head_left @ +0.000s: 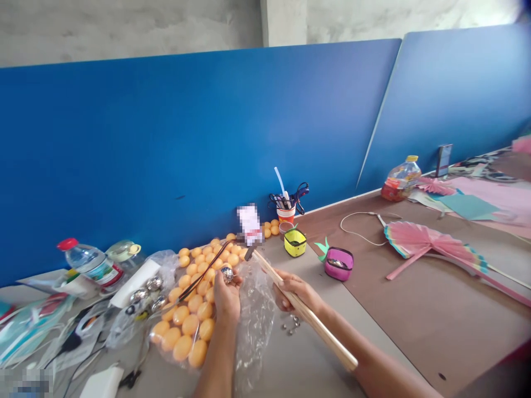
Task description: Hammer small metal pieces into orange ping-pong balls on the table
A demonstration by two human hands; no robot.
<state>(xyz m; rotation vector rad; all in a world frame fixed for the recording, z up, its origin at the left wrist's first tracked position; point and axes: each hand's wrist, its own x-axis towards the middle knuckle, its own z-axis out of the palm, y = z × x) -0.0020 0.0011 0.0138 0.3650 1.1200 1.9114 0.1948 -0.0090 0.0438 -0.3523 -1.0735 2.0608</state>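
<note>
My left hand is closed around a shiny silver ball, which shows between thumb and fingers. My right hand grips a long pale wooden-handled tool. A small dark piece sits at the tool's far end, close above the ball; whether it is a hammer head I cannot tell. Beneath my left hand lies a clear plastic bag of orange balls, with a dark strap across it. Small shiny metal bits lie on the table below my right hand.
Beyond my hands are a yellow pouch, a purple pouch and a cup of tools. A pink paper fan and a bottle are at right. Bottles, silver balls and cables clutter the left. A blue partition closes the back.
</note>
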